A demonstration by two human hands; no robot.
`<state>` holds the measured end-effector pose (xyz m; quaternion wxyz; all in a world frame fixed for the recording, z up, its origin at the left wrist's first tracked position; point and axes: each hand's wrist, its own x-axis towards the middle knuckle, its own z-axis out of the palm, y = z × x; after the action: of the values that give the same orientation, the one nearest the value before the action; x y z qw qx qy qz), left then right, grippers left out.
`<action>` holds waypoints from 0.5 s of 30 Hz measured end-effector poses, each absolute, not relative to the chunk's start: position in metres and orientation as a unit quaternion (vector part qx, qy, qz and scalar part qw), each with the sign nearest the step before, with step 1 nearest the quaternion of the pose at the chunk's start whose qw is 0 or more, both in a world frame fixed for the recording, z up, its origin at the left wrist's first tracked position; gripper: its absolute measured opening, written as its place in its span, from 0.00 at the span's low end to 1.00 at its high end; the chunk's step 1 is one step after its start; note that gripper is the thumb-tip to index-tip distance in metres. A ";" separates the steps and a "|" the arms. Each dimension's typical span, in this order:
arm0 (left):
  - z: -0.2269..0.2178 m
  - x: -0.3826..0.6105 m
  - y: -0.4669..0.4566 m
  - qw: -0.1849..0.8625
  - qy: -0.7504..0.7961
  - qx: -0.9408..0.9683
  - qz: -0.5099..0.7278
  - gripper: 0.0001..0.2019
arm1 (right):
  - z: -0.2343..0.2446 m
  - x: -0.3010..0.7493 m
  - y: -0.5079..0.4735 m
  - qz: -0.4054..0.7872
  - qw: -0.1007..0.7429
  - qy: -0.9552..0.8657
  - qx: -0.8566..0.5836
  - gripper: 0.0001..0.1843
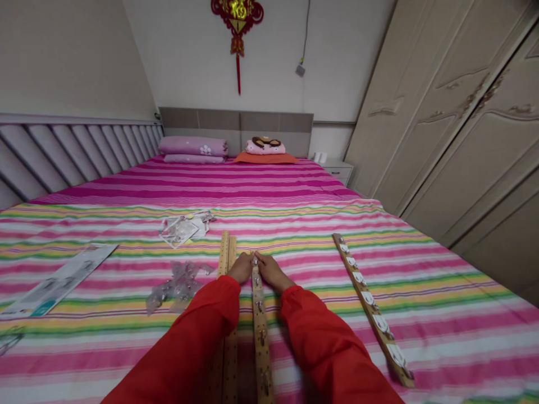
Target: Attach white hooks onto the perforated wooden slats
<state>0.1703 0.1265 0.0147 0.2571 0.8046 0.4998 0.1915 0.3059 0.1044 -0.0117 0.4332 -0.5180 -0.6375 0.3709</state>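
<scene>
A narrow wooden strip (261, 322) with a row of small metal hooks runs away from me between my forearms. My left hand (241, 268) is closed on the left edge of its far end. My right hand (273, 272) closes on the same end from the right, fingertips near the last metal hook (255, 261). Left of it lie two plain perforated wooden strips (223, 253), partly hidden by my left sleeve. Off to the right, another wooden strip (365, 294) carries white pieces and metal hooks along its length.
Clear plastic bags with small metal parts (179, 285) lie to the left, with torn packaging (185, 227) farther back. A flat long package (63, 280) rests at far left, near a dark wire-like item (10, 338). Everything lies on a striped bedspread (303, 224).
</scene>
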 end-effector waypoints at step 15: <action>0.027 0.166 0.112 0.356 0.530 0.727 0.253 0.14 | -0.014 0.312 0.092 0.407 0.468 -0.609 -0.494 0.20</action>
<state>0.1661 0.1119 0.0269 0.3557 0.7273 0.5297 0.2529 0.3120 0.0922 -0.0136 0.4677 -0.4939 -0.6095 0.4072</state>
